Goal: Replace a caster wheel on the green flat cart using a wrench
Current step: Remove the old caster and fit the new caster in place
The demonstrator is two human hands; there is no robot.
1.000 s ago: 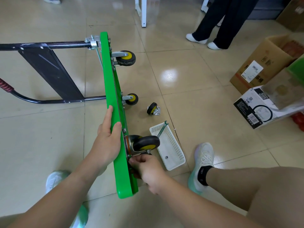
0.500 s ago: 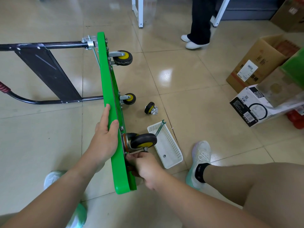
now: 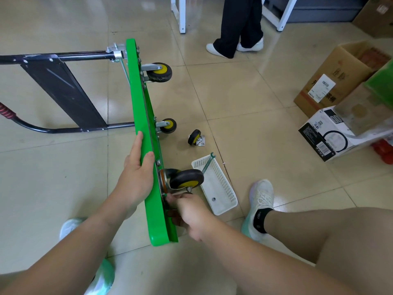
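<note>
The green flat cart stands on its long edge on the tiled floor, wheels facing right. My left hand holds its upper edge, fingers laid over the deck. My right hand is curled at the base plate of the near caster wheel, black with a yellow hub; what the fingers pinch is hidden. Two more casters sit farther along the cart. A loose caster lies on the floor. A green wrench leans in the white basket.
The cart's black folding handle lies flat to the left. Cardboard boxes and a white box stand at the right. A person's legs are at the back, near white table legs. My own feet flank the cart.
The person at the back has stepped left. My hands have stayed in place on the cart edge and the near caster's plate; the view has shifted slightly.
</note>
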